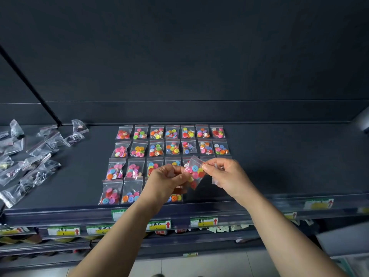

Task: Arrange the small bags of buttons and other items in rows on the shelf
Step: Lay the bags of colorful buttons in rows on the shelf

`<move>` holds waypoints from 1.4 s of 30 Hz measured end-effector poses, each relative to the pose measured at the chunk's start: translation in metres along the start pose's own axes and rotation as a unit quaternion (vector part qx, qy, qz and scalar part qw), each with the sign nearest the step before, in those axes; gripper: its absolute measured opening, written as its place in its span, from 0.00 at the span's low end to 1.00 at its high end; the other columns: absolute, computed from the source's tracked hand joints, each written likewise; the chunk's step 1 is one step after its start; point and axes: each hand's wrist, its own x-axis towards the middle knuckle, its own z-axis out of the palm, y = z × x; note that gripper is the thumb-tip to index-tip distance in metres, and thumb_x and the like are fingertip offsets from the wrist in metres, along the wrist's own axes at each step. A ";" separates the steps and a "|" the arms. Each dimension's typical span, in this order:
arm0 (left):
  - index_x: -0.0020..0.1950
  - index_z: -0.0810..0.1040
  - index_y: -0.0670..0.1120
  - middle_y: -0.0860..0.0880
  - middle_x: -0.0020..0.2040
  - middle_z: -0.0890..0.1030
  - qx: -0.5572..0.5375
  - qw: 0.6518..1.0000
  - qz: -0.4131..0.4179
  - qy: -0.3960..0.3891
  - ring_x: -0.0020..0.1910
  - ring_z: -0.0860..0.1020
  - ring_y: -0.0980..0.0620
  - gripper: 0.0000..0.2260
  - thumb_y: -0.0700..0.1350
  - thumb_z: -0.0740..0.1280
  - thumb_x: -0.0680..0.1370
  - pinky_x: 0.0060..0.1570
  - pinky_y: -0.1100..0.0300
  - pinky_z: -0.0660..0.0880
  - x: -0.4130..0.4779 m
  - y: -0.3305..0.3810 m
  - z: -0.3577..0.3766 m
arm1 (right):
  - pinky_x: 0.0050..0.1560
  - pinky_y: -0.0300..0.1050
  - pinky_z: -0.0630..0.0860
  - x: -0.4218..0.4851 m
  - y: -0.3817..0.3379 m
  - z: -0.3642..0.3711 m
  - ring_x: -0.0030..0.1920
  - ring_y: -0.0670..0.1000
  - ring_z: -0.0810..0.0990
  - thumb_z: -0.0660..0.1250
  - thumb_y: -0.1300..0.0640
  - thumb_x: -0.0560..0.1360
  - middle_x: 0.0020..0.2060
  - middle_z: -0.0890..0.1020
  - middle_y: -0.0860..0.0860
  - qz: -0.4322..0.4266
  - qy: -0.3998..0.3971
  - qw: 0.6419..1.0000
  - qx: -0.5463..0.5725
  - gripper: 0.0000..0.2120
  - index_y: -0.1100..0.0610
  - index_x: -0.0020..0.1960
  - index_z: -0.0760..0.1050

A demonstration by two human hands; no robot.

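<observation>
While held just above the dark shelf (279,156), the small clear zip bag (194,171) shows its contents plainly: flat round buttons in blue, pink, yellow, orange and red. It hangs tilted in front of the third and fourth rows of like bags (171,140), which lie flat in a grid on the shelf. Both hands cover parts of the two front rows, so the bags in those rows cannot be counted. A loose heap of clear bags (30,156) at far left holds darker items too small to identify, and the frame edge cuts it off. Left hand (169,178): fingers curled, pinching the bag's left edge. Right hand (225,174): thumb and forefinger pinching the bag's upper right corner. A further piece of clear plastic (215,179) shows beneath its palm, contents indiscernible.
</observation>
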 end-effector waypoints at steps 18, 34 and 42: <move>0.48 0.83 0.44 0.53 0.34 0.81 0.248 0.965 0.018 0.089 0.23 0.74 0.60 0.06 0.41 0.74 0.72 0.28 0.61 0.74 0.011 -0.020 -0.033 | 0.43 0.24 0.69 0.019 0.025 0.013 0.46 0.40 0.79 0.68 0.53 0.76 0.42 0.80 0.40 -0.034 -0.047 0.971 -0.231 0.06 0.51 0.52 0.81; 0.45 0.82 0.47 0.53 0.36 0.82 0.248 0.966 0.015 0.075 0.27 0.75 0.52 0.04 0.44 0.74 0.72 0.31 0.58 0.76 0.010 -0.020 -0.032 | 0.40 0.37 0.71 0.004 0.041 0.015 0.44 0.44 0.77 0.71 0.48 0.73 0.45 0.79 0.43 -0.090 -0.037 0.949 -0.301 0.13 0.48 0.56 0.82; 0.46 0.75 0.40 0.47 0.32 0.67 -0.038 0.997 -0.068 0.027 0.30 0.65 0.51 0.14 0.47 0.55 0.79 0.30 0.59 0.66 0.008 -0.010 -0.023 | 0.44 0.34 0.72 0.002 0.036 0.008 0.44 0.39 0.79 0.71 0.48 0.73 0.45 0.81 0.41 -0.082 -0.020 0.969 -0.231 0.12 0.49 0.55 0.83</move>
